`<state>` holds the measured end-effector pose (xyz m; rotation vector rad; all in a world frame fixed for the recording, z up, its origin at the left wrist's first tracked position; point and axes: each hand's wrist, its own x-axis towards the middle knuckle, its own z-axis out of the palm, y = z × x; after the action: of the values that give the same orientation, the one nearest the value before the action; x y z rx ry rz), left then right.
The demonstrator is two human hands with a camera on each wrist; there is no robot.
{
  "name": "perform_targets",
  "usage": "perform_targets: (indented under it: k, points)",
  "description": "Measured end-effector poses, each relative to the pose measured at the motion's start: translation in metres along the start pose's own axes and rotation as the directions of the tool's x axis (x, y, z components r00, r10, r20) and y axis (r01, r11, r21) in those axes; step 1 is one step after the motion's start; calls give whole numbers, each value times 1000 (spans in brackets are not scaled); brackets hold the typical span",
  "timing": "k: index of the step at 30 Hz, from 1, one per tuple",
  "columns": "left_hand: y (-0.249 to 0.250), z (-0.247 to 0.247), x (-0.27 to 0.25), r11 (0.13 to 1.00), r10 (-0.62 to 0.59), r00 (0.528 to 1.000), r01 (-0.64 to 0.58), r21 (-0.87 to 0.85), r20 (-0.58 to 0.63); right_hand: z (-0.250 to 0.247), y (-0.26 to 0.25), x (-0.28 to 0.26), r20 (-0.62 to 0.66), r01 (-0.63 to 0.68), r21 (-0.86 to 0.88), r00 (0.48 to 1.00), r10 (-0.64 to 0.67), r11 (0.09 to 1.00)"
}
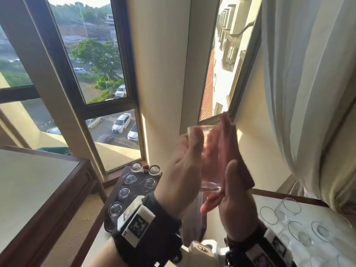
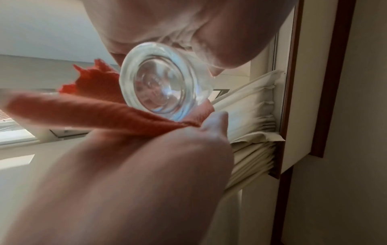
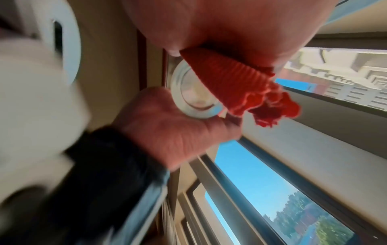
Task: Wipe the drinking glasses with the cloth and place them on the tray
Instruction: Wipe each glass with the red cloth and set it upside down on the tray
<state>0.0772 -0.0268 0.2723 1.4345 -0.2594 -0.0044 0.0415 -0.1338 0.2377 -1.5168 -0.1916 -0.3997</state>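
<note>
Glasses point(image 1: 131, 179) stand upright in rows on the dark tray point(image 1: 115, 197), below the window and left of both hands. The left hand point(image 1: 179, 170) grips one drinking glass point(image 1: 209, 157), raised in the air in front of the window. The right hand point(image 1: 234, 201) presses the red cloth point(image 1: 234, 151) against the side of this glass, fingers seemingly curled around the cloth. More glasses point(image 1: 296, 230) stand on the white tabletop point(image 1: 327, 214) at the right.
</note>
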Motion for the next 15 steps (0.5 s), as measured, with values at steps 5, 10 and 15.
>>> perform_targets:
  k: [5,10,15]
  points:
    - [5,7,8,999,26,999,-25,41,-28,-4,-6,0,-40,38,-22,998,-39,999]
    - [22,1,18,999,24,999,-23,33,-25,-6,14,-18,8,-117,80,993,117,990]
    - [14,28,-2,998,-63,997,64,22,-32,-22,-12,10,-74,17,-5,997,-17,1000]
